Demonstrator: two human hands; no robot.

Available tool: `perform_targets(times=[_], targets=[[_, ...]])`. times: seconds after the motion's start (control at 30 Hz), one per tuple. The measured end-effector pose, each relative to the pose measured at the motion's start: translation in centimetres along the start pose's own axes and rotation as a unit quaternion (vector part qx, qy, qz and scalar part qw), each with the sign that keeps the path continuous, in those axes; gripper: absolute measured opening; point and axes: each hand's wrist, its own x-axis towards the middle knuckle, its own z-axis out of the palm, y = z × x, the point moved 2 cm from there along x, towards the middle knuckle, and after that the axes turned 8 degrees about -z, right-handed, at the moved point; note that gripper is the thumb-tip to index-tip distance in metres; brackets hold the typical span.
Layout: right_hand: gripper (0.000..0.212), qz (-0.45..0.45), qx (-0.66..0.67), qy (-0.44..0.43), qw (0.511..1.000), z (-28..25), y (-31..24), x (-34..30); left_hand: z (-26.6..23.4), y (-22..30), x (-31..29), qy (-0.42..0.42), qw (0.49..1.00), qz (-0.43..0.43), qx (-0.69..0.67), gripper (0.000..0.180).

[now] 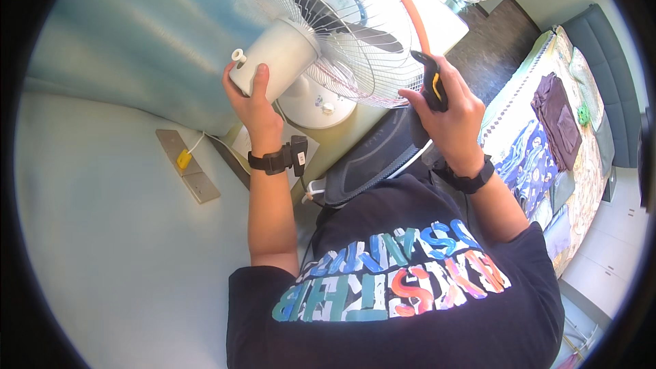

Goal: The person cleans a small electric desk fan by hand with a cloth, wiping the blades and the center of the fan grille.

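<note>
A white table fan [280, 51] stands tilted, with a wire guard [369, 72], dark blades and a round base [318, 102]. My left hand [258, 99] is closed round the back of its motor housing, thumb on top, beside a small white knob [238, 56]. My right hand [451, 113], at the guard's right edge, is closed round a black handle with a yellow stripe [434, 82]; the tool's kind is unclear. An orange band [408, 7] curves along the guard's rim down to that hand. Wide black straps circle both wrists.
The fan's base rests on a light table [355, 123]. A black mesh chair back [369, 157] lies between me and the table. On the left wall a yellow plug [183, 159] sits in a socket plate [195, 178]. A bed [567, 96] with clothes stands right.
</note>
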Motion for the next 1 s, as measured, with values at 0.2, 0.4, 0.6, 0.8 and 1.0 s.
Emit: perform_targets(times=[0.2,0.4,0.6,0.8,1.0], targets=[[0.061,0.002,0.000,0.008,1.000,-0.1,0.2,-0.9,-0.1,-0.2,0.2,-0.009,1.000,-0.007,0.004,0.064],[0.062,-0.007,0.006,0.005,1.000,-0.2,0.4,-1.8,-0.4,-0.7,0.3,-0.016,1.000,0.011,0.015,0.060],[0.062,-0.002,0.053,0.016,0.998,0.0,0.2,-1.5,-0.3,0.1,-0.1,-0.020,0.999,0.003,0.030,0.068],[0.050,0.050,0.141,0.030,0.988,0.1,0.8,1.4,-0.6,0.4,0.1,-0.031,0.995,0.034,0.092,0.070],[0.034,0.014,0.119,0.030,0.992,-0.5,-0.2,5.3,-0.7,0.7,0.1,-0.028,0.992,0.058,0.108,0.070]])
